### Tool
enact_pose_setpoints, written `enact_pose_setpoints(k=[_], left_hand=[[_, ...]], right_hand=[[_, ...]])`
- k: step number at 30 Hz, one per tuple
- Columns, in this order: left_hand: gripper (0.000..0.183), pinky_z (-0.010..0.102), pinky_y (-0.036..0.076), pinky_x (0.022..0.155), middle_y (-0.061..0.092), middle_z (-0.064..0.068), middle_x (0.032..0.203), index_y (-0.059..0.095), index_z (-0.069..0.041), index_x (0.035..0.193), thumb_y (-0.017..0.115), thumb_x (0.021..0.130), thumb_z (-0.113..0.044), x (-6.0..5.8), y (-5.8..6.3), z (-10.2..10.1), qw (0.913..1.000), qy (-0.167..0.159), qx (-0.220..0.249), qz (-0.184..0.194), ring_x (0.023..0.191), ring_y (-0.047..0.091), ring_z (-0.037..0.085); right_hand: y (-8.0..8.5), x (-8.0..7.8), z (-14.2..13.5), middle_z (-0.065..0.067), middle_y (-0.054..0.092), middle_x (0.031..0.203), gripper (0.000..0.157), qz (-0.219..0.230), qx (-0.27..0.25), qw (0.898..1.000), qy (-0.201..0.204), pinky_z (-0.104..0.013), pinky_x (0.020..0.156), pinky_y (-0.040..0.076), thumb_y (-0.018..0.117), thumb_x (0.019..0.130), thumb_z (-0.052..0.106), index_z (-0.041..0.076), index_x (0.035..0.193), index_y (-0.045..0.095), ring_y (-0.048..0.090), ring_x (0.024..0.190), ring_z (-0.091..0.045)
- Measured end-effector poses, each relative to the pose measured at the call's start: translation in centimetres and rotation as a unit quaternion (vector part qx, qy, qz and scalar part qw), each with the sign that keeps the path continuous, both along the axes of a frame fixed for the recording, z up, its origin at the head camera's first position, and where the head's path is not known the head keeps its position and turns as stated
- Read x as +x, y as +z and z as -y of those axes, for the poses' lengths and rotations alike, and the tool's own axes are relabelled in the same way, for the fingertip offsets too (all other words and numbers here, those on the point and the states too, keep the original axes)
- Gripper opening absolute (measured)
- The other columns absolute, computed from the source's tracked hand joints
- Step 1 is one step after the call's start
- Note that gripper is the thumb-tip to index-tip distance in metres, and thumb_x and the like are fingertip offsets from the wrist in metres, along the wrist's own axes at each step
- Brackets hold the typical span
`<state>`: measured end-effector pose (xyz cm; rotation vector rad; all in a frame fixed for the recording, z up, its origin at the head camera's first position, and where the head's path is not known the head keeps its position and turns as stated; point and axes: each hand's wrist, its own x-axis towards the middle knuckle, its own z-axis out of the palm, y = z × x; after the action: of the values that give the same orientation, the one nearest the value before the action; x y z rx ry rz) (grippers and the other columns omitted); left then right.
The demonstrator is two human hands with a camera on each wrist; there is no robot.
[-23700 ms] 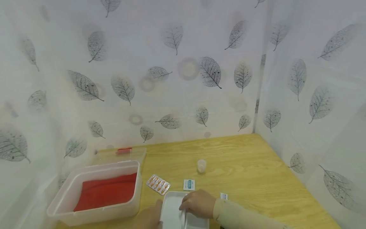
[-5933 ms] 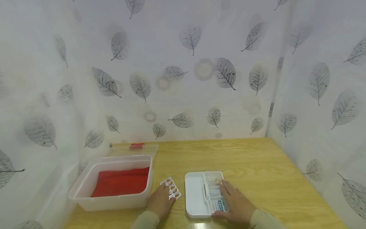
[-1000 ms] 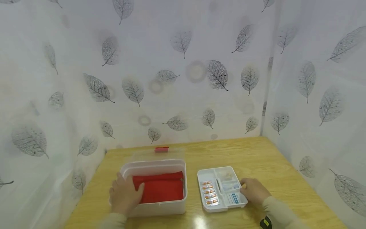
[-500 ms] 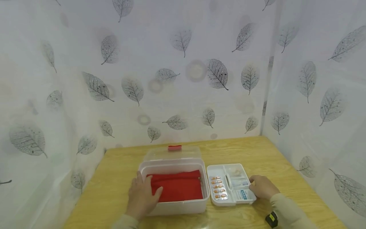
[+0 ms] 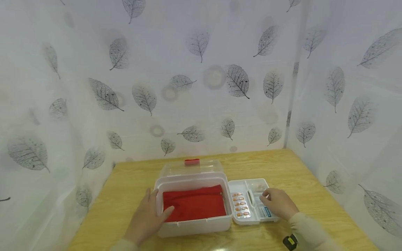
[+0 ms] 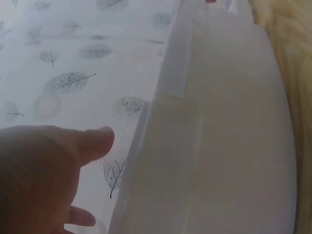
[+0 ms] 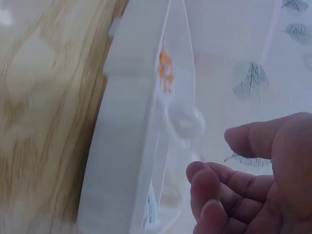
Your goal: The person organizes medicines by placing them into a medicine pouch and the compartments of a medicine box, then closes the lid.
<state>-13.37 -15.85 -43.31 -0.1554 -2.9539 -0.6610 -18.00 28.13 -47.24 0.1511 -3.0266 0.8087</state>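
My left hand [image 5: 146, 218] is at the left rim of a translucent plastic box [image 5: 194, 228], its thumb spread over the front corner and its fingers loosely extended. Inside the box lies a red zippered pouch [image 5: 194, 205]. Just right of it stands a white tray [image 5: 255, 222] with a raised handle [image 5: 251, 198]. An orange capsule blister pack [image 5: 240, 209] fills its left part; a blue-and-white packet [image 5: 267, 211] sits in a right compartment. Over the right compartments hovers my right hand [image 5: 280, 203], thumb and fingers apart and holding nothing in the right wrist view.
Behind the box its clear lid [image 5: 172, 169] with a red latch [image 5: 192, 162] leans back. A black device [image 5: 290, 242] sits at the right sleeve. Leaf-printed sheeting [image 5: 194, 104] walls the wooden table [image 5: 260, 164] at the back and sides.
The blister pack, earlier on the table, now lies in the tray. Within the last second the box slid right beside the tray, and my right hand rose off the tray's right edge and moved left.
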Motion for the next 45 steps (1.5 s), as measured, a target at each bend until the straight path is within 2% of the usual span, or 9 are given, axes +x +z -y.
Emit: enact_pose_setpoints(k=[3, 7, 9, 16, 24, 30, 38, 41, 45], left_hand=[[0.100, 0.055, 0.040, 0.100, 0.039, 0.024, 0.143, 0.034, -0.002, 0.145, 0.061, 0.077, -0.071, -0.3, 0.2, 0.9, 0.9990, -0.011, 0.038, 0.020, 0.127, 0.042, 0.042], [0.097, 0.044, 0.047, 0.095, 0.052, 0.004, 0.129, 0.037, -0.014, 0.141, 0.069, 0.070, -0.071, -0.7, -0.1, 1.9, 0.9944, -0.046, 0.090, 0.029, 0.114, 0.053, 0.023], [0.097, 0.041, 0.048, 0.093, 0.054, -0.001, 0.125, 0.037, -0.017, 0.140, 0.071, 0.068, -0.070, -0.8, -0.5, 2.3, 0.9923, -0.063, 0.102, 0.033, 0.109, 0.054, 0.018], [0.101, 0.042, 0.049, 0.090, 0.055, 0.001, 0.127, 0.035, -0.017, 0.142, 0.076, 0.064, -0.068, -0.8, -1.3, 2.8, 0.9907, -0.061, 0.099, 0.071, 0.107, 0.054, 0.018], [0.102, 0.040, 0.050, 0.086, 0.055, 0.001, 0.123, 0.037, -0.018, 0.139, 0.075, 0.061, -0.071, -0.6, -0.9, 2.7, 0.9900, -0.086, 0.098, 0.054, 0.106, 0.055, 0.019], [0.101, 0.041, 0.050, 0.087, 0.056, -0.002, 0.118, 0.039, -0.018, 0.136, 0.079, 0.059, -0.069, -0.7, -1.1, 2.7, 0.9888, -0.099, 0.103, 0.042, 0.106, 0.055, 0.019], [0.110, 0.045, 0.048, 0.090, 0.055, 0.002, 0.124, 0.035, -0.015, 0.140, 0.079, 0.056, -0.070, -0.5, -1.6, 2.8, 0.9894, -0.091, 0.107, 0.035, 0.109, 0.055, 0.022], [0.110, 0.044, 0.049, 0.090, 0.056, 0.002, 0.124, 0.035, -0.015, 0.140, 0.078, 0.056, -0.071, -0.5, -1.9, 2.6, 0.9902, -0.088, 0.104, 0.032, 0.108, 0.056, 0.021], [0.108, 0.041, 0.050, 0.087, 0.057, 0.001, 0.120, 0.037, -0.015, 0.138, 0.076, 0.056, -0.074, -0.6, -2.2, 2.1, 0.9906, -0.088, 0.102, 0.026, 0.104, 0.056, 0.019]], right_hand=[[0.1, -0.1, 1.3, -0.002, 0.067, 0.077, 0.023, 0.010, -0.015, 1.000, 0.012, -0.036, 0.062, 0.052, 0.068, 0.089, 0.023, 0.002, 0.096, 0.069, 0.060, 0.069, -0.014], [-0.3, -0.3, 2.2, -0.001, 0.065, 0.075, 0.026, 0.023, -0.011, 1.000, 0.012, -0.033, 0.060, 0.051, 0.071, 0.085, 0.026, 0.002, 0.095, 0.069, 0.059, 0.068, -0.014], [-0.7, -0.4, 2.5, -0.002, 0.065, 0.075, 0.025, 0.024, -0.009, 1.000, 0.013, -0.034, 0.061, 0.050, 0.073, 0.084, 0.026, 0.002, 0.093, 0.069, 0.059, 0.068, -0.015], [-1.8, -0.6, 2.9, -0.002, 0.064, 0.074, 0.017, 0.008, -0.011, 1.000, 0.007, -0.033, 0.058, 0.049, 0.073, 0.082, 0.020, 0.004, 0.085, 0.067, 0.057, 0.065, -0.015], [-1.8, -0.7, 2.9, 0.000, 0.062, 0.076, 0.013, 0.004, 0.013, 1.000, 0.002, -0.034, 0.062, 0.048, 0.071, 0.084, 0.020, 0.008, 0.084, 0.067, 0.053, 0.067, -0.013], [-1.5, -0.9, 2.3, 0.003, 0.059, 0.071, 0.011, 0.002, 0.006, 1.000, 0.002, -0.031, 0.060, 0.045, 0.070, 0.086, 0.019, 0.008, 0.083, 0.068, 0.050, 0.065, -0.012], [0.0, -1.0, 0.9, 0.000, 0.067, 0.081, 0.018, 0.000, -0.012, 1.000, 0.007, -0.035, 0.066, 0.051, 0.070, 0.087, 0.019, 0.002, 0.091, 0.070, 0.059, 0.072, -0.013], [0.9, -0.9, 0.3, -0.003, 0.069, 0.085, 0.022, -0.015, -0.012, 1.000, 0.011, -0.038, 0.069, 0.052, 0.069, 0.087, 0.019, -0.001, 0.095, 0.070, 0.061, 0.076, -0.016], [2.4, -0.9, 0.0, -0.005, 0.069, 0.086, 0.024, -0.037, -0.021, 0.999, 0.013, -0.037, 0.067, 0.051, 0.067, 0.090, 0.020, -0.002, 0.096, 0.070, 0.061, 0.076, -0.016]])
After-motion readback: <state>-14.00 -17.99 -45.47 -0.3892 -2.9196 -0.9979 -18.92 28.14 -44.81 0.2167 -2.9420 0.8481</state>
